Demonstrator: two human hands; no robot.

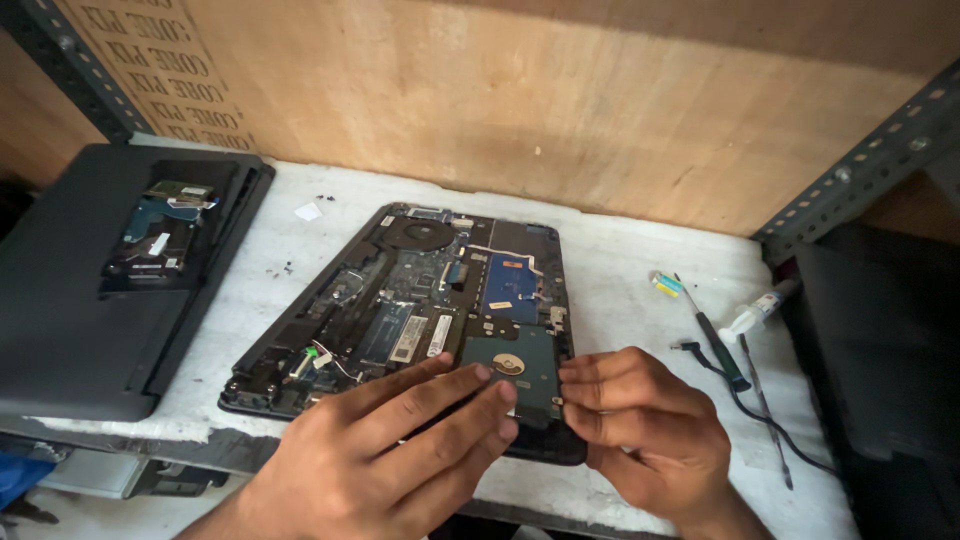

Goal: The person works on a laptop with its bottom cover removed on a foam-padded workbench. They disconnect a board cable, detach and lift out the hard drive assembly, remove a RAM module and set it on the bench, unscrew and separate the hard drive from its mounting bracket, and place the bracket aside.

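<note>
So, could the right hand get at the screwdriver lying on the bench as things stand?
Probably yes. The screwdriver lies in the open just beyond the right hand, only thin cables beside it, nothing on top.

The hard drive (515, 375) is a flat, dark blue-green rectangle with a round silver hub in its middle. It lies flat in the near right corner of the opened laptop (400, 300), which rests bottom-up on the white tabletop (620, 270), slightly turned, with its fan, circuit boards and a blue panel exposed.
</note>
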